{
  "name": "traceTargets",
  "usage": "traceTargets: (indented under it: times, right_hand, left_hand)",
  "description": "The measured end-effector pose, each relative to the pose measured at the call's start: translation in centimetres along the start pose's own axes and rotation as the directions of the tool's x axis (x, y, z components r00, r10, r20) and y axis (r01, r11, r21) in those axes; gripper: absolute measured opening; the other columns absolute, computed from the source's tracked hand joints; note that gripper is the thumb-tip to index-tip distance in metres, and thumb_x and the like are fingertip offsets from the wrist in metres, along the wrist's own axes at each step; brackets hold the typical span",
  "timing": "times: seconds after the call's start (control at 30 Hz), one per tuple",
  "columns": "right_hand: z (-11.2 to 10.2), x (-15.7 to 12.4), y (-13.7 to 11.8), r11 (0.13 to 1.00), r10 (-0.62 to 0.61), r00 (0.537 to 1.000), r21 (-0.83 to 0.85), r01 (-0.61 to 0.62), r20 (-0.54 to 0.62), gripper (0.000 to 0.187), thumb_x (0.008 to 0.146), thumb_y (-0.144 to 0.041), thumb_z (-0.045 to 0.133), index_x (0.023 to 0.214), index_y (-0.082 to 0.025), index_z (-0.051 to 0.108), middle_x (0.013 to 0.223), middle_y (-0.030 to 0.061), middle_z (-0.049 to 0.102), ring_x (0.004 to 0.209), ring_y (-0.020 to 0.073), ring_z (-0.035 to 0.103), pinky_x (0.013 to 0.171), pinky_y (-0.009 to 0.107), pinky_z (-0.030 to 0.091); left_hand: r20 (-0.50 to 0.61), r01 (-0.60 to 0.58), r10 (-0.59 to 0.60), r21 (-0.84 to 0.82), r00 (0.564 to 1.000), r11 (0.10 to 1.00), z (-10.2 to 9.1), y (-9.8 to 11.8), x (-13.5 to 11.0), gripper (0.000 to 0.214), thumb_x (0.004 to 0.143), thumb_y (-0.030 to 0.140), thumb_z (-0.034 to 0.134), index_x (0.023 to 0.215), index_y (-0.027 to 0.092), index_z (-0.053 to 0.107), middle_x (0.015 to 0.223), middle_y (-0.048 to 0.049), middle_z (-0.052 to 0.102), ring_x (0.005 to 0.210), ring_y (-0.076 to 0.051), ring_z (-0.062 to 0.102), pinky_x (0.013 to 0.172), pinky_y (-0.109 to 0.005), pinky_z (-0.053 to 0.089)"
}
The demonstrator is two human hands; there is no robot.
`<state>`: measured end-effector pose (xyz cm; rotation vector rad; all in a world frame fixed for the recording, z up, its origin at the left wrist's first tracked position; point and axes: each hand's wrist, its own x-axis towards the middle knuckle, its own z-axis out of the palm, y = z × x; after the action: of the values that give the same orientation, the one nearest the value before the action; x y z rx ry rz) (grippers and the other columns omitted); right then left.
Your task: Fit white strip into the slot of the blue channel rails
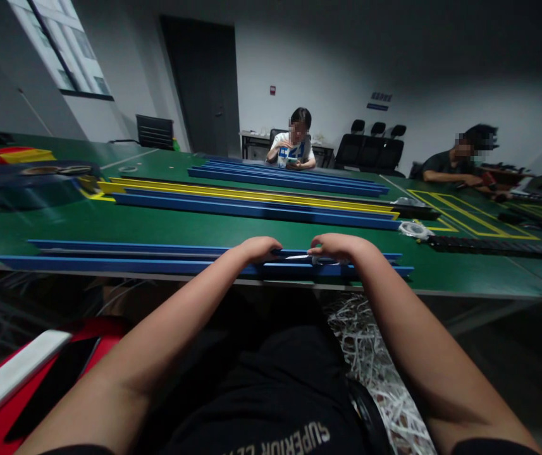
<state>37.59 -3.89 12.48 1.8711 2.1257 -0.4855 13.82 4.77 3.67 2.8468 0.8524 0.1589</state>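
Near the front edge of the green table, my left hand (262, 248) and my right hand (339, 246) face each other with bent fingers. A thin white strip (298, 256) spans the small gap between them, and both hands appear closed on its ends. Something clear lies under my right fingers, too blurred to name. Directly below my hands are a front blue channel rail (109, 264) and a back blue channel rail (133, 246), side by side along the edge. My fingertips are partly hidden by the hands themselves.
Beyond lie a yellow rail (252, 196), another blue rail (233, 208) and further blue rails (289, 180). A coil in clear wrap (413, 230) and a black cable chain (498, 246) sit right. Two people sit across the table. White shreds (370, 354) cover the floor.
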Motion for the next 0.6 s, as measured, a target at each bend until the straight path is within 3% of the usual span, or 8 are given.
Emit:
traceTargets:
  times: [0.13,0.33,0.5,0.6]
  right_hand:
    - [-0.6,-0.7,1.2,1.000,0.025,1.000,0.000,-0.025,0.008,0.054,0.086,-0.061,0.052,0.121,-0.022,0.064,0.100,0.0086,0.071,0.069,0.0158,0.061,0.062,0.026,0.044]
    - [-0.5,-0.2,1.9,0.984,0.026,1.000,-0.174,-0.026,0.001,0.043,0.089,-0.053,0.052,0.109,-0.020,0.072,0.104,0.0100,0.071,0.091,0.0221,0.064,0.076,0.028,0.046]
    - [0.5,1.5,1.3,0.951,0.206,0.976,-0.248,-0.183,0.070,0.058,0.084,-0.063,0.053,0.111,-0.014,0.071,0.115,0.0167,0.068,0.101,0.0288,0.064,0.083,0.036,0.048]
    - [1.1,2.5,1.4,0.939,0.273,0.958,-0.241,-0.245,0.087,0.067,0.079,-0.069,0.055,0.112,-0.013,0.070,0.117,0.0177,0.066,0.103,0.0314,0.063,0.084,0.039,0.048]
  left_hand:
    - [0.024,0.008,-0.007,-0.045,1.000,0.999,-0.8,-2.6,-2.9,0.027,0.083,0.040,0.055,0.099,0.025,0.069,0.098,-0.0029,0.071,0.086,-0.018,0.063,0.068,-0.023,0.041]
    - [0.065,0.077,-0.075,-0.029,0.995,0.997,-1.6,-5.9,-6.4,0.030,0.083,0.038,0.056,0.107,0.025,0.068,0.108,-0.0032,0.071,0.095,-0.019,0.063,0.076,-0.023,0.044]
    - [0.043,0.138,-0.139,0.006,0.989,0.990,-1.5,-6.2,-6.7,0.032,0.081,0.039,0.059,0.110,0.027,0.067,0.115,-0.0026,0.070,0.100,-0.019,0.063,0.080,-0.022,0.044]
    - [0.047,0.142,-0.143,0.022,0.989,0.990,-1.5,-5.9,-6.5,0.029,0.080,0.038,0.058,0.105,0.028,0.069,0.108,-0.0017,0.072,0.093,-0.018,0.065,0.075,-0.022,0.044]
